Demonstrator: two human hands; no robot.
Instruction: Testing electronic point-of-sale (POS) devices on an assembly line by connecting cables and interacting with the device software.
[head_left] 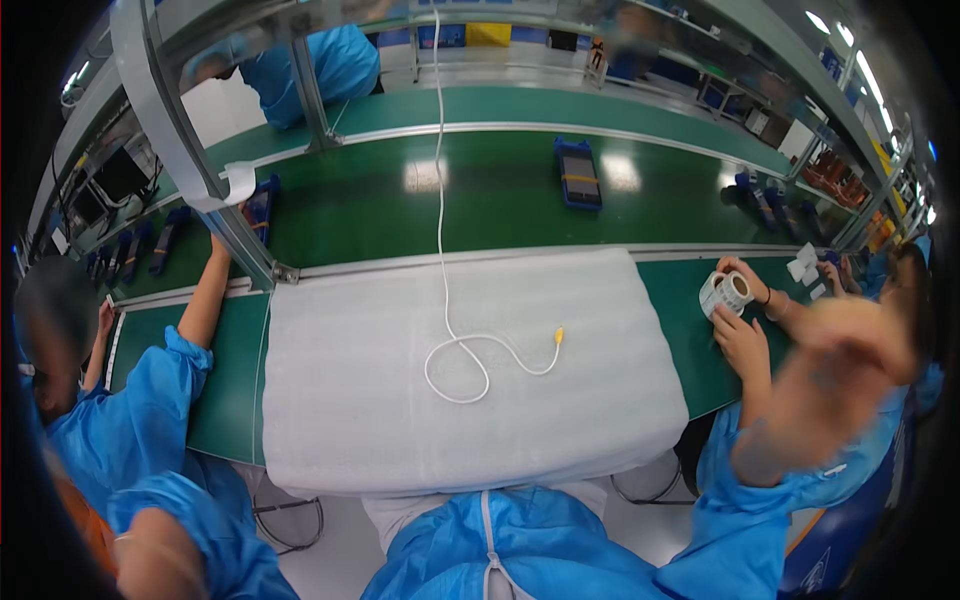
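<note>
**Blurred right hand [850, 345] close to the camera, white cable [446, 290] on the covered bench [228, 410]**

Nearest of all, the person's right hand is raised at the near right, its bare wrist coming out of a blue sleeve [735, 500]. Blur hides its fingers, so I cannot tell whether it is closed on anything. On the near left only a bare forearm [155, 555] and its bunched blue cuff show; the left hand itself is out of view. The two arms stand well apart, on either side of the blue smock [530, 545].

Between them, a white padded cover [580, 430] lies over the middle of the green bench. The cable hangs down from the far side, runs across the cover toward the person and curls into a loose loop. Its yellow connector [559, 336] rests on the cover, just right of the loop.

Beyond the cover, on the far green surface [690, 215], lies a blue-framed device [578, 175] with a band around it. More dark-blue devices stand at the far left and far right. A metal post [237, 235] rises at the far left corner of the cover.

On the right, a co-worker's hands [745, 348] hold white rolls [724, 293] over the bench. On the left, another co-worker's arm [205, 285] reaches toward the far surface.
</note>
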